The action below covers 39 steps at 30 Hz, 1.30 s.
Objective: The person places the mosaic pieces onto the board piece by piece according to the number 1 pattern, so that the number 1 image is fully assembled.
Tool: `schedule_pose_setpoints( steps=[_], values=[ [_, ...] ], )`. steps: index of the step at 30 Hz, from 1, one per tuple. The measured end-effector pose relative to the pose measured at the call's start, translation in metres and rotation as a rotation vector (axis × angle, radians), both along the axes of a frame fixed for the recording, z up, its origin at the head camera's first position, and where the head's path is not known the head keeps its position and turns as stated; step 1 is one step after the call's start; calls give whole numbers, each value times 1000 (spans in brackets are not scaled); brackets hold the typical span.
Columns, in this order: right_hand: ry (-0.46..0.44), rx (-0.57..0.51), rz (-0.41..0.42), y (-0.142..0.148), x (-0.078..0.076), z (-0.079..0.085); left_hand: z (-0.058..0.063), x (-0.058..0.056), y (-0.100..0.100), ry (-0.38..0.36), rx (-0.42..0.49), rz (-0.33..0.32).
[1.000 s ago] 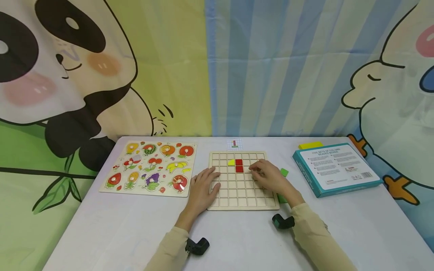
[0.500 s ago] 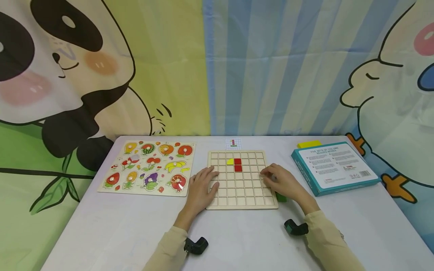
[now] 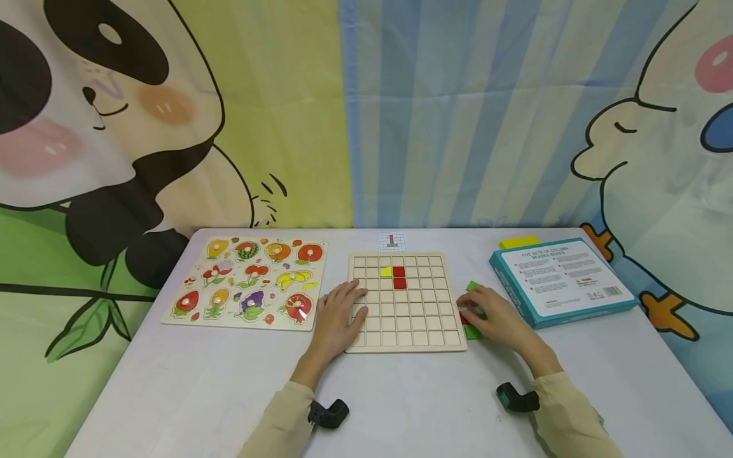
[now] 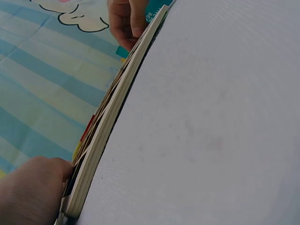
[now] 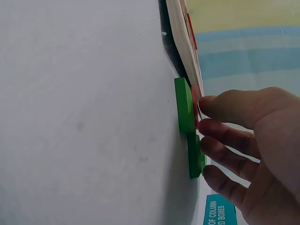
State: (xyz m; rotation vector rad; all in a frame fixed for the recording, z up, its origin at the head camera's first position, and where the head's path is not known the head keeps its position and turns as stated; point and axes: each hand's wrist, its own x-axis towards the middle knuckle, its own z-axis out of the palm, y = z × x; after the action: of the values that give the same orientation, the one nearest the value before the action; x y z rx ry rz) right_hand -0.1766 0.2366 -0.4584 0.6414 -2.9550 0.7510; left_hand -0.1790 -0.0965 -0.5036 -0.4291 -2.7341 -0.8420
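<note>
A wooden grid board (image 3: 406,327) lies in the middle of the table, with a yellow tile (image 3: 386,272) and two red tiles (image 3: 399,283) in its upper cells. My left hand (image 3: 336,315) rests on the board's left edge, fingers extended. Just past the right edge, my right hand (image 3: 497,318) is over loose pieces, its fingers loosely bent. In the right wrist view, thumb and fingertips come right at a red tile (image 5: 195,108) lying above green blocks (image 5: 184,105), with a gap between thumb and index finger. The hand partly hides these pieces in the head view.
A small pattern card (image 3: 392,242) lies behind the board. To the left is a fruit puzzle board (image 3: 237,312). A teal box (image 3: 564,280) stands at the right, with a yellow piece (image 3: 519,242) behind it. A patterned curtain hangs at the table's back edge.
My right hand has moved right and slightly down, from over the grid cells to the loose pieces beside the board. My left hand stays on the board; the tiles there are unchanged.
</note>
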Motion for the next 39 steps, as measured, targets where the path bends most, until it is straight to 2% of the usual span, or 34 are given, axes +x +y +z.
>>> schedule_pose_setpoints(
  steps=[10, 16, 29, 39],
  values=[
    [-75, 54, -24, 7, 8, 3, 0, 0, 1, -9, 4, 3],
    [-74, 37, -28, 8, 9, 0, 1, -1, 0, -3, 6, -2],
    [-137, -63, -50, 11, 11, 4, 0, 0, -1, -6, 5, -3],
    [-95, -172, -9, 9, 8, 10, 1, 1, 0, 0, 1, -5]
  ],
)
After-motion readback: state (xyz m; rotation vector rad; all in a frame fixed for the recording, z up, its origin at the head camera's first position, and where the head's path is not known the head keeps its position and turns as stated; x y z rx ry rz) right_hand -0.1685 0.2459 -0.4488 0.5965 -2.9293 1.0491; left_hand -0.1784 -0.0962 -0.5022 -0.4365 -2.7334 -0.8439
